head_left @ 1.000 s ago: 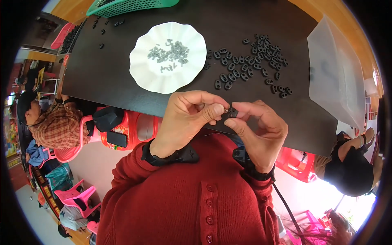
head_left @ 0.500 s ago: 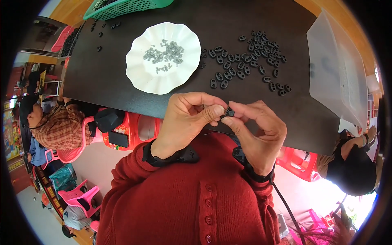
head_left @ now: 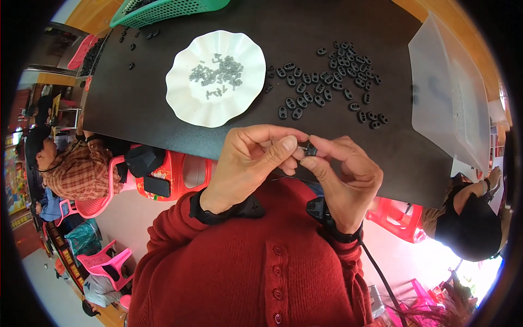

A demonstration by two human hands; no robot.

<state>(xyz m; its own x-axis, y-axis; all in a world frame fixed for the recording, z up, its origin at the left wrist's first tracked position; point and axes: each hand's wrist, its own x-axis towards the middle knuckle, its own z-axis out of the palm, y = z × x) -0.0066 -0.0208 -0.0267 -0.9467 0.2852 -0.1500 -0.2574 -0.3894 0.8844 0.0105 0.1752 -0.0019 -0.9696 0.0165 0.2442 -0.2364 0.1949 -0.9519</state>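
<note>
Above the near edge of the table, my left hand (head_left: 245,163) pinches a tiny metal spring (head_left: 302,147) between thumb and forefinger. Facing it, my right hand (head_left: 351,177) grips a small black plastic cord lock (head_left: 311,149) with its fingertips. The spring's free end points at the cord lock and meets its side; how far it goes in is too small to tell. Beyond my left hand stands a white wavy-rimmed plate (head_left: 218,113) with a heap of small springs (head_left: 224,71). Many oval two-holed cord locks (head_left: 327,94) lie scattered to its right.
A green basket (head_left: 169,15) stands at the far left of the dark table (head_left: 136,103). The translucent plastic bin (head_left: 447,92) is at the right edge. Small black pieces (head_left: 131,65) lie at far left. A red stool (head_left: 171,171) holds a phone. Other people sit on both sides.
My fingertips have moved slightly apart, and the spring now shows between my left fingers and the cord lock. The plate and the loose parts lie as before.
</note>
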